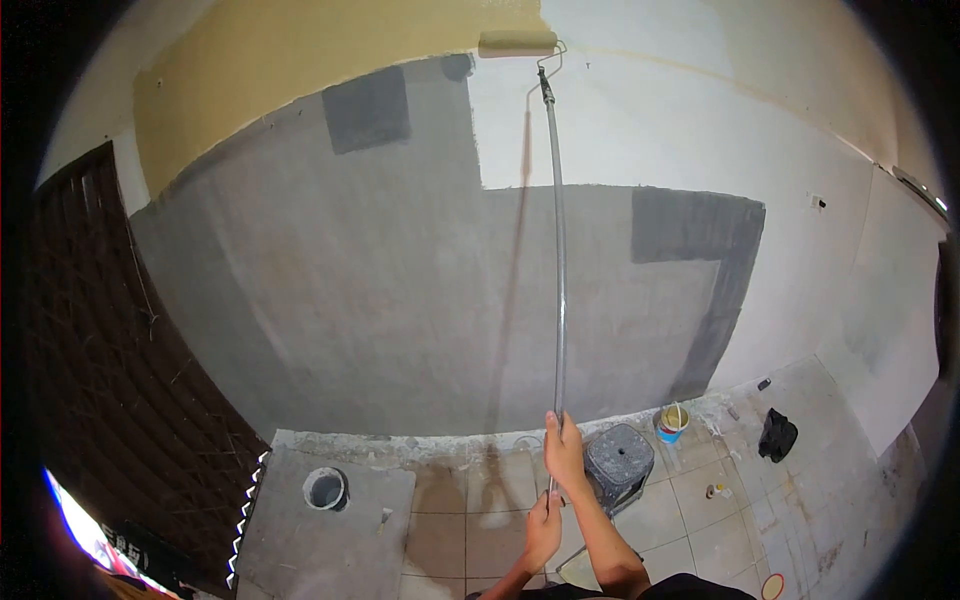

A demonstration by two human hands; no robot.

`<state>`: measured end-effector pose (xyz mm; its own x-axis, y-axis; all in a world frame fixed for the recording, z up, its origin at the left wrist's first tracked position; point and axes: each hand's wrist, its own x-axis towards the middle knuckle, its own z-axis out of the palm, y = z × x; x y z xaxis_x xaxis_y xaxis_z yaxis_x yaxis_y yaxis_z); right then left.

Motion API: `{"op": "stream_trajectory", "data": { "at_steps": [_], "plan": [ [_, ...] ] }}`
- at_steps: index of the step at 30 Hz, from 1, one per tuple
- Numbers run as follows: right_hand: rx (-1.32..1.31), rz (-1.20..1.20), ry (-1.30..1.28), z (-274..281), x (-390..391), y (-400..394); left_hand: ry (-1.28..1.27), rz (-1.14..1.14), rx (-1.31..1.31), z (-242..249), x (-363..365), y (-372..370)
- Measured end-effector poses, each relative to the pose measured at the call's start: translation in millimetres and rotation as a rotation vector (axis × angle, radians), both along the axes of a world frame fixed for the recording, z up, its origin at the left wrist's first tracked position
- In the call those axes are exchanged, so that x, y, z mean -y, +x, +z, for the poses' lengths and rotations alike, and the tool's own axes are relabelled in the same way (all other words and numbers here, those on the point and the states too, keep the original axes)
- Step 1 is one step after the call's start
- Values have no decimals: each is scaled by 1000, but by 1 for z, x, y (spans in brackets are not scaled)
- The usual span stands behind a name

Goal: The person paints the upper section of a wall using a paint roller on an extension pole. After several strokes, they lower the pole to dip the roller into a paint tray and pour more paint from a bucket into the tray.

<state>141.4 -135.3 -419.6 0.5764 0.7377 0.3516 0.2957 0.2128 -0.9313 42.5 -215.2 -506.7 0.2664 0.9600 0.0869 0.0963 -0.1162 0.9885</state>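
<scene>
A long metal pole (559,270) runs up from my hands to a paint roller (517,43), which lies against the wall at the lower edge of the yellow paint (330,50). Around the pole's lower part my right hand (565,455) is closed. Just below it, my left hand (543,530) grips the pole near its end. White wall (600,130) shows beneath and right of the roller, and a grey painted area (380,280) with darker patches covers the lower wall.
A grey, paint-marked stool (620,455) stands right of my hands, beside a paint can (672,424). A bucket (326,489) sits on the left slab. A black bag (777,435) lies at right. A dark folding gate (110,350) borders the left side.
</scene>
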Motion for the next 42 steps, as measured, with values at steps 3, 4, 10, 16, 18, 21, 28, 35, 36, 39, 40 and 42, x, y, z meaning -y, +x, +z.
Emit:
{"op": "stream_trajectory", "data": {
  "at_steps": [3,4,10,16,18,21,28,35,36,39,40,42],
  "plan": [
    [-23,37,23,3,-8,1,72,17,34,2,-5,-1],
    [-25,52,40,2,-12,1,44,7,38,4,-7,-3],
    [-30,65,72,-11,-26,2,-24,-13,27,-8,-18,-6],
    [-132,123,68,-17,-27,-10,21,15,-7,8,-13,-23],
    [-240,214,46,19,-22,-20,69,46,2,32,-20,-28],
    [-281,266,112,79,-35,-25,210,69,28,54,-54,-31],
    [-219,454,155,169,-44,-37,-53,-73,292,179,-94,-43],
    [-333,400,220,73,-26,-59,-40,-99,417,102,-93,-37],
    [-329,388,186,64,-19,-61,-24,-81,383,84,-86,-37],
    [-327,343,107,35,1,-68,7,-47,323,55,-65,-39],
    [-328,326,99,24,4,-68,12,-47,336,56,-55,-41],
    [-332,308,87,12,9,-69,60,-18,357,51,-46,-41]
  ]
}}
